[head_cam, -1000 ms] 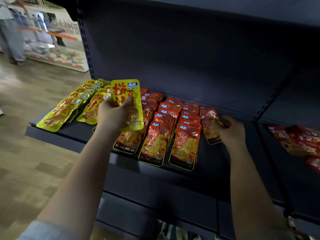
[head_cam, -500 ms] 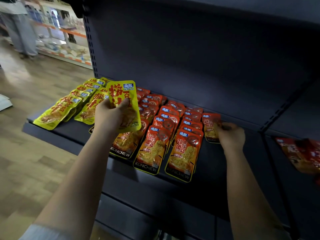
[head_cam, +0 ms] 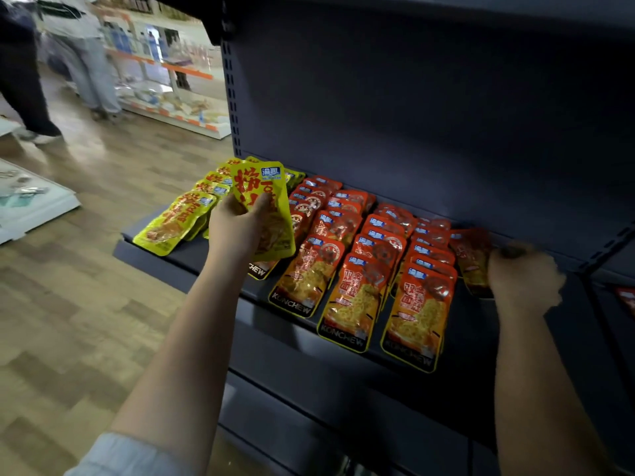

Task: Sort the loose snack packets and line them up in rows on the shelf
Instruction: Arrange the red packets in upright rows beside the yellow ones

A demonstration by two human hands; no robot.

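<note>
Yellow snack packet [head_cam: 266, 207] held upright in left hand [head_cam: 237, 228], fingers curled round its lower half, thumb across the front, above the shelf's [head_cam: 457, 341] front left. Right hand [head_cam: 524, 276] at 3 o'clock, fingers curled, gripping a dark red packet [head_cam: 472, 254] lying at the right end of the rows. Orange-red packets [head_cam: 357, 266] lie in overlapping rows mid-shelf; yellow packets [head_cam: 182, 221] in rows at 9 o'clock. Wooden floor [head_cam: 68, 304] left; a person's legs [head_cam: 20, 80] at 10 o'clock.
</note>
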